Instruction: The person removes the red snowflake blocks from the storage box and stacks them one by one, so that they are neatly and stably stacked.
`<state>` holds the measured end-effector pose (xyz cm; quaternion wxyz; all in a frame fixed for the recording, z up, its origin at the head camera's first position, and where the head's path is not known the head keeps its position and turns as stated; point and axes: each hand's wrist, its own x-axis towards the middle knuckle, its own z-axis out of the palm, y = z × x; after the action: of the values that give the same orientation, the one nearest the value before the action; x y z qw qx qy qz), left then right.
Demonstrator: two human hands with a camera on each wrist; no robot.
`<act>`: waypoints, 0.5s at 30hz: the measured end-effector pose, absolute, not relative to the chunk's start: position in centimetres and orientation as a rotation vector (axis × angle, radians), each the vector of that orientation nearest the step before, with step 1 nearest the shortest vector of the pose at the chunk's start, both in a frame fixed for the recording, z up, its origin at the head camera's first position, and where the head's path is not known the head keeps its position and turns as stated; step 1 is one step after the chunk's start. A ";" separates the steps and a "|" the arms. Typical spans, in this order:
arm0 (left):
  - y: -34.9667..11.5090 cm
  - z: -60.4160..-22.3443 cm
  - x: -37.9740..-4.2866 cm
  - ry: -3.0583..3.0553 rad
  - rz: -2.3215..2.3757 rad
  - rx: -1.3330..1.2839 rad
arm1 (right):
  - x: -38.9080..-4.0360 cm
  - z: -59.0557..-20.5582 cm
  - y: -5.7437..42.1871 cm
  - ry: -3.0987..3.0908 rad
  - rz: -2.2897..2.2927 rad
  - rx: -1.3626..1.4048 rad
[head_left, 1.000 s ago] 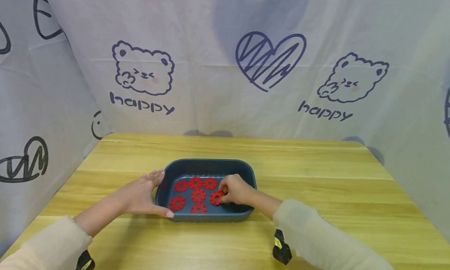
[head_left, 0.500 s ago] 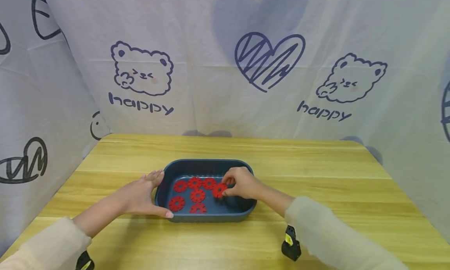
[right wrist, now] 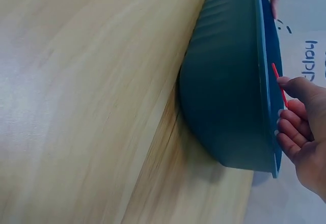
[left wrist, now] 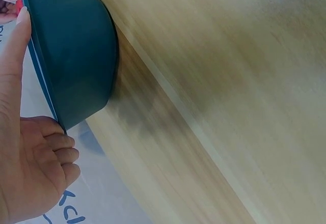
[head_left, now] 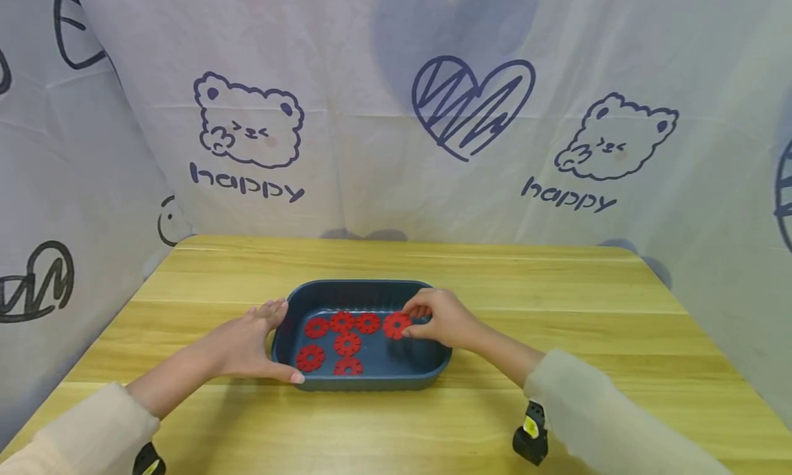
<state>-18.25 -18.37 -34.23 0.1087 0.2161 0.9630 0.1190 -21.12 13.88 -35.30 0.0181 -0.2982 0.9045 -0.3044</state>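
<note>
A dark blue tub (head_left: 371,382) with rounded corners sits on the table. My right hand (head_left: 450,320) pinches a red notched ring-shaped building disc (head_left: 394,326) by its right edge, raised over the right part of the tub. From the right wrist view, the held disc (right wrist: 279,85) shows edge-on near the rim, between thumb and fingers. Several more red discs (head_left: 347,344) lie flat on the tub floor, left and middle. My left hand (head_left: 247,348) grips the tub's left end, thumb on the near rim and fingers at the far side; the left wrist view shows those fingers curled.
The wooden table (head_left: 557,337) extends around the tub on all sides. A white cloth (head_left: 359,172) with bear and heart drawings hangs behind it. Black wrist devices (head_left: 531,434) sit below both sleeves.
My right hand has lifted the pinched disc off the tub floor and moved it right and toward the back. The left hand holds its place on the tub.
</note>
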 end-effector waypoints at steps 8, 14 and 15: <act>-18.3 -34.3 -18.3 2.841 0.348 0.645 | -20.7 -35.3 15.7 2.866 -1.039 -0.880; -18.4 -34.4 -18.3 2.837 0.365 0.634 | -20.6 -35.4 16.8 2.913 -1.061 -0.843; -18.4 -34.4 -18.3 2.837 0.366 0.633 | -20.6 -35.5 16.9 2.918 -1.068 -0.833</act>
<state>-18.29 -18.42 -34.38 0.1060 0.2147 0.9629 0.1244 -20.60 16.95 -35.47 -0.0379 -0.2586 0.9064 -0.3318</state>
